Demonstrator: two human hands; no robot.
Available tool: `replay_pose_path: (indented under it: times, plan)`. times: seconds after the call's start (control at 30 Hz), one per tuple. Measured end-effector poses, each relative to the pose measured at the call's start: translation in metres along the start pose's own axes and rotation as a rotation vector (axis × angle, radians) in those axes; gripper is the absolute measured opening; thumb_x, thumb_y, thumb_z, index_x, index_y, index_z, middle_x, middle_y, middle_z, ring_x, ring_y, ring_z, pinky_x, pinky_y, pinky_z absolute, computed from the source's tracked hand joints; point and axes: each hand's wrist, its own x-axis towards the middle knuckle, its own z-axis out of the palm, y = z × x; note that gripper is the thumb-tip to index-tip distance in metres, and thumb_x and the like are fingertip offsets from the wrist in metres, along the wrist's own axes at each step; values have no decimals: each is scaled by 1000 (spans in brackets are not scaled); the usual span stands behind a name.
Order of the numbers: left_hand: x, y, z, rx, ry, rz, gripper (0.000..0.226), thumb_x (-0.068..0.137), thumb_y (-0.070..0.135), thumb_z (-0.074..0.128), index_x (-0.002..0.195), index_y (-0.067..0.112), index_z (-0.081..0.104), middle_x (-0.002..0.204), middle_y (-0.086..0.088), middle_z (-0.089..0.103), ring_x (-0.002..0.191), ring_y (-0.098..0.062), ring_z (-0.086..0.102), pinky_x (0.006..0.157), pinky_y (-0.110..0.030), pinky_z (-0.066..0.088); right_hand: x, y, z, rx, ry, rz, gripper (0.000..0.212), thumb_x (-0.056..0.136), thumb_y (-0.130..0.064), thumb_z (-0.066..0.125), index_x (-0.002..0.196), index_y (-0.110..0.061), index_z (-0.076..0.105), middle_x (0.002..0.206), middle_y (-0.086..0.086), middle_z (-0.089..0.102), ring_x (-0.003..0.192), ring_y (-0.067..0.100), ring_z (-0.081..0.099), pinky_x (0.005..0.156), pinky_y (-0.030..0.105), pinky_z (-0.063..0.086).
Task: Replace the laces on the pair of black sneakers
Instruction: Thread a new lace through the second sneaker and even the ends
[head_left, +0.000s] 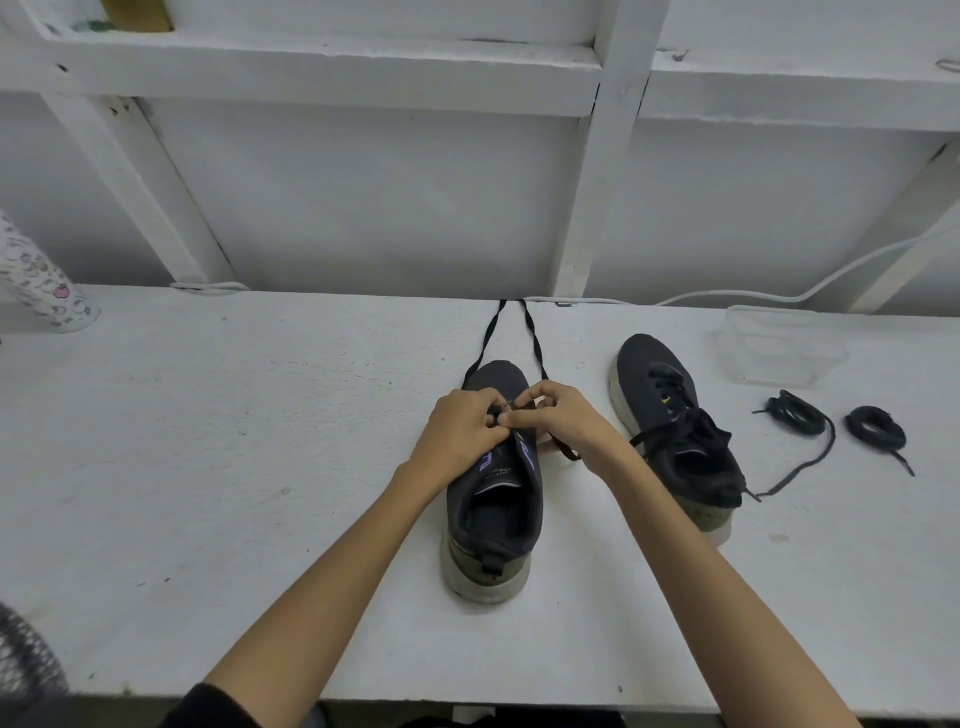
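I saw the left hand (460, 426) and right hand (563, 421) meet over the near sneaker (493, 509), which stood mid-table (208, 467), toe pointing far. Both hands' fingers were curled tight, pinching the black lace (531, 332), whose two ends ran to the far edge. The other sneaker (675, 431) sat on the right, beside two rolled laces (795, 413).

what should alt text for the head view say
A left hand and right hand pinch a black lace on a black sneaker on a white table. A laced second sneaker and two coiled laces lie to its right.
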Motion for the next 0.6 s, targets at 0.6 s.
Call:
replay_pose_path:
  times: [0.6]
  plan:
    - [-2, -23, -14, -406, 21, -9, 15, 91, 18, 64, 76, 15, 63, 51, 11, 33, 55, -8, 36, 62, -20, 38, -10, -7, 8, -432, 130, -216, 27, 83, -18, 64, 108, -29, 67, 97, -4, 53, 88, 11, 55, 73, 34, 52]
